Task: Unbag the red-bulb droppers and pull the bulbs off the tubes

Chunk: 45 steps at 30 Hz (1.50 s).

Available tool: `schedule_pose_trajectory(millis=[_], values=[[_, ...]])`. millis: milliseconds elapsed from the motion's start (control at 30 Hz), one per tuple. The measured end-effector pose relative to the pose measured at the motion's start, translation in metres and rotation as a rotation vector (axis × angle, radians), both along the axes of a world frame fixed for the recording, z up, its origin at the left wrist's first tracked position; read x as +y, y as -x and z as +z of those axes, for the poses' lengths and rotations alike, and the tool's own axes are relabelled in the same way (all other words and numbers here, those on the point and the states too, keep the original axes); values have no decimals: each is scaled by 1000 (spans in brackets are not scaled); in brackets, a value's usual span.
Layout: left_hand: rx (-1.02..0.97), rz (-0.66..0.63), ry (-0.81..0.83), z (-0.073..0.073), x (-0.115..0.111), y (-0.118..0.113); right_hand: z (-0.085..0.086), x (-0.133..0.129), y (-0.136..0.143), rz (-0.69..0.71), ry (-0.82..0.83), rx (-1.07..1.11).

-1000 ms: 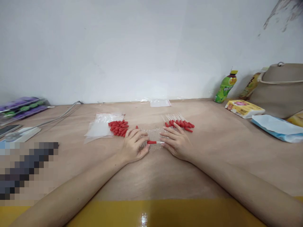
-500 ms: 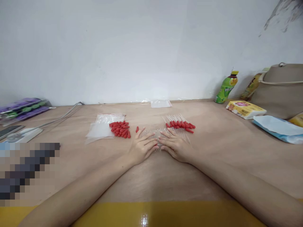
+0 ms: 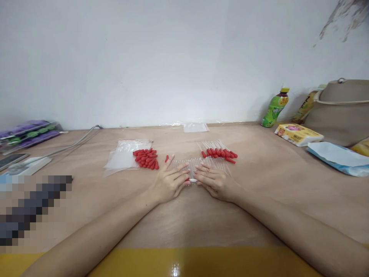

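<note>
Just in front of a row of clear glass tubes [image 3: 192, 166], my left hand [image 3: 170, 181] pinches what looks like a red rubber bulb [image 3: 187, 179], mostly hidden by its fingers. My right hand [image 3: 215, 181] faces it, its fingertips closed on a thin clear glass tube [image 3: 193, 180] that spans the gap between the hands. Both hands rest partly over the row of tubes. A single red bulb [image 3: 167, 158] lies beyond my left fingers. Behind my right hand, several glass droppers with red bulbs [image 3: 217, 152] lie side by side.
Left of the tubes sits a pile of red bulbs [image 3: 146, 158] against clear plastic bags [image 3: 122, 157]. Another small bag [image 3: 196, 127] lies by the wall. To the right are a green bottle [image 3: 275, 107], a yellow tissue pack [image 3: 299, 134], a blue-white packet [image 3: 338, 158] and a beige bag [image 3: 341, 111].
My hands have drawn slightly apart, my left shifting a little left. More of the glass tube shows between the fingertips. The piles lie as before.
</note>
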<state>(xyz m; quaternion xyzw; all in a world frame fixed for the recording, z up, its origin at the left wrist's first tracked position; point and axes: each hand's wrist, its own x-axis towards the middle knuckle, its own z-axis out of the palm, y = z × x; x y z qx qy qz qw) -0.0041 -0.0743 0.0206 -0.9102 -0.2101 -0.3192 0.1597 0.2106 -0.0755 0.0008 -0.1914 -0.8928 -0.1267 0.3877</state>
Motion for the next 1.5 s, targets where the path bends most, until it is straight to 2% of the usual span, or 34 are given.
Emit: schedule_pose_trajectory(millis=[233,433,533,667,800,967,1067,1133,1300,1400,1500], values=[[-25,-20,-46,-4,0,3,-3,0,-2,25,-50,20],[-19,-3,-22,-6,1,10,-1,0,-12,21,-87,-54],[-80,122,2,-2,8,26,-3,5,-22,-51,-47,30],[-206,391,133,13,27,42,-4,10,-24,-270,6,107],[-28,566,403,29,55,39,-3,10,-16,-434,17,65],[152,664,519,29,85,26,-4,16,-16,-519,138,161],[197,728,537,27,90,23,-5,18,-15,-538,211,197],[221,776,541,28,89,23,-6,19,-13,-545,193,181],[293,865,586,40,84,32,-4,16,-4,-581,96,117],[337,900,672,50,84,39,-3,13,-3,-578,114,99],[334,928,688,59,86,42,-1,10,-3,-578,138,83]])
